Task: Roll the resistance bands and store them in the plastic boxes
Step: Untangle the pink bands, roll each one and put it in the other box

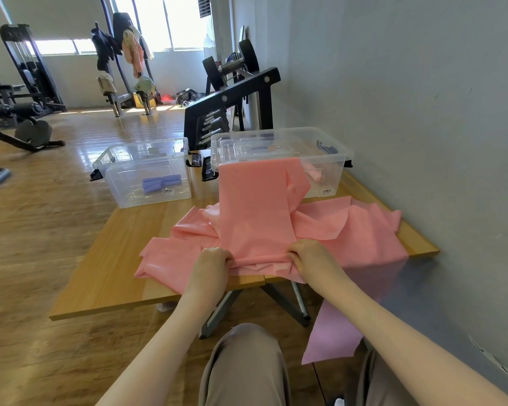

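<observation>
A long pink resistance band (255,209) runs from the front edge of the right clear plastic box (339,159) down across the wooden table (106,271). My left hand (213,265) and my right hand (308,256) each grip its near end, fingers curled round the edge. More pink bands (364,230) lie crumpled under it, and one hangs off the table's right side. A rolled pink band (316,174) sits inside the right box. The left clear box (123,183) holds several rolled purple bands (161,183).
A grey wall runs close along the right. A black dumbbell rack (232,98) stands just behind the boxes. Gym machines (21,83) fill the wooden floor to the left. My knees are below the table's near edge.
</observation>
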